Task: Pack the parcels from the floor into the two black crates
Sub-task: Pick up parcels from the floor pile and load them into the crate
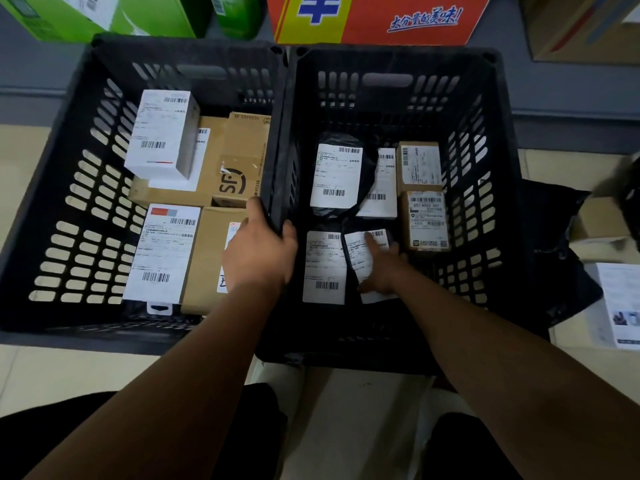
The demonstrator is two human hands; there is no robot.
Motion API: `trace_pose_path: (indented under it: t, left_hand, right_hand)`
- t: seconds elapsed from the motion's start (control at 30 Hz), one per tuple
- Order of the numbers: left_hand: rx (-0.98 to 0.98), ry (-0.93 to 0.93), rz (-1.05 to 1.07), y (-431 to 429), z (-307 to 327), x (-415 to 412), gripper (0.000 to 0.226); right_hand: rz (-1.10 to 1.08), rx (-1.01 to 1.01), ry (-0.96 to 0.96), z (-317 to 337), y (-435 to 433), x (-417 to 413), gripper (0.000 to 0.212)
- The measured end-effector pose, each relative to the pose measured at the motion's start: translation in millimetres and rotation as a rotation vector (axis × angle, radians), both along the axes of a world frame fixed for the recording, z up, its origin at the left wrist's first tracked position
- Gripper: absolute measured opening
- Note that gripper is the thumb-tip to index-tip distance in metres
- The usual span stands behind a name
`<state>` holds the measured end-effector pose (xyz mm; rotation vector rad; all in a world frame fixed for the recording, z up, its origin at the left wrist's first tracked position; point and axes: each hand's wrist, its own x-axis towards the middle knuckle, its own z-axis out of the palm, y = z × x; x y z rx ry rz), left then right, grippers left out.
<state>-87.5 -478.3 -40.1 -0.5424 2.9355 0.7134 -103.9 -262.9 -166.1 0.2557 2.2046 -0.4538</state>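
Two black crates sit side by side across the middle of the frame. Our left grip (259, 251) clasps the left rim of the right crate (498, 140), where it touches the left crate (45, 188). Lower centre, inside the right crate, our right grip (379, 268) holds a small black parcel (360, 258), thumb on its white label. Labelled cartons (239, 157) fill the left crate.

Label print unreadable; left hand (258, 252) fingertips hidden over the crate wall (281, 133); right hand (382, 270) covers part of the small black parcel (356, 254), grip unclear.
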Motion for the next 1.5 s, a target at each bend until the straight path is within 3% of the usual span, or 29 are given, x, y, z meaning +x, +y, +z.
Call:
trace_pose_path:
  t: [0.2, 0.4, 0.67, 0.73, 0.77, 0.83, 0.87, 0.97, 1.03, 1.13, 1.2, 1.27, 1.33, 1.43, 1.5]
  left_hand:
    - [-0.001, 0.024, 0.001, -1.2, -2.4, 0.1, 0.039]
    - [-0.012, 0.02, 0.006, -1.1, -2.1, -0.1, 0.038]
    - [-0.008, 0.009, 0.016, -2.0, -2.4, -1.1, 0.035]
    - [-0.007, 0.01, 0.018, -1.3, -1.9, -1.0, 0.034]
    - [-0.008, 0.012, 0.019, -1.2, -1.9, -1.1, 0.034]
    - [-0.013, 0.018, 0.015, -1.2, -2.5, -1.1, 0.032]
    - [-0.015, 0.021, 0.013, -1.2, -2.8, -1.3, 0.032]
    - [-0.019, 0.022, 0.013, -1.7, -3.6, -0.9, 0.033]
    - [-0.014, 0.027, 0.01, -1.9, -4.4, -1.0, 0.035]
    - [-0.01, 0.029, 0.011, -2.0, -4.0, -1.3, 0.035]
    - [-0.005, 0.025, 0.014, -1.8, -3.7, -1.9, 0.035]
    - [-0.006, 0.025, 0.015, -2.4, -4.2, -1.9, 0.035]
    - [-0.01, 0.033, 0.015, -2.6, -4.9, -1.7, 0.035]
    - [-0.02, 0.036, 0.013, -2.9, -5.9, -2.2, 0.037]
    - [-0.025, 0.037, 0.013, -3.1, -6.5, -2.1, 0.037]
  right_hand:
    - [0.092, 0.006, -0.041, -11.6, -13.6, -2.2, 0.114]
    - [0.031, -0.124, -0.145, -11.3, -4.7, -12.5, 0.123]
    - [-0.043, -0.111, -0.244, -9.7, 1.9, -8.7, 0.089]
    - [-0.067, -0.066, -0.133, -9.4, -4.2, -5.1, 0.089]
    - [-0.067, -0.046, -0.023, -9.8, -6.5, -2.9, 0.085]
    - [-0.087, -0.094, 0.209, -16.0, -7.2, 1.6, 0.047]
    - [-0.102, -0.138, 0.224, -19.1, -6.7, 3.0, 0.029]
    - [-0.288, -0.287, -0.03, -20.1, -9.9, 2.2, 0.018]
    - [-0.326, -0.241, -0.055, -20.3, -16.2, 1.1, 0.041]
    - [-0.234, 0.015, 0.077, -23.0, -22.6, 2.3, 0.065]
    - [-0.223, 0.027, 0.073, -21.6, -23.3, 1.9, 0.064]
    - [-0.252, -0.014, 0.104, -19.1, -18.2, -1.4, 0.048]
    - [-0.19, 0.021, 0.274, -15.3, -11.7, -2.1, 0.04]
    - [0.078, 0.037, 0.505, -15.1, -2.2, -3.5, 0.072]
    - [0.251, 0.017, 0.362, -18.2, -1.5, -1.3, 0.095]
